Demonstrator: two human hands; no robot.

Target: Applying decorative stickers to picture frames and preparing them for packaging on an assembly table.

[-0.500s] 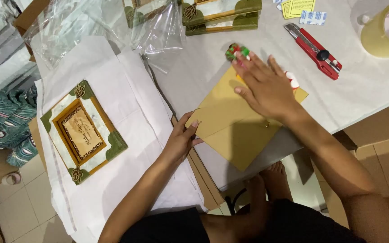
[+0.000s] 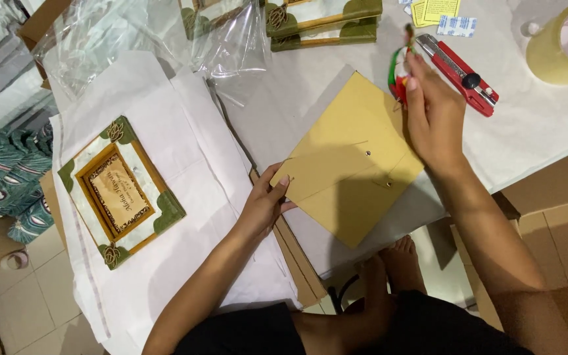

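Right hand has been lifted off the flat mustard-yellow card envelope; a red-green-white ribbon bundle is now pinched in its fingertips above the envelope's top corner. Envelope flap edge is pinned at the table edge by left hand, fingers closed on it. Red utility knife lies just beside; green-cornered wooden frame sits well apart on white paper.

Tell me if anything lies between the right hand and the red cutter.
Nothing visible does. The right hand holds a red, green and white ribbon at the envelope's top corner; the cutter lies just right of its fingers on bare tabletop, apart from them.
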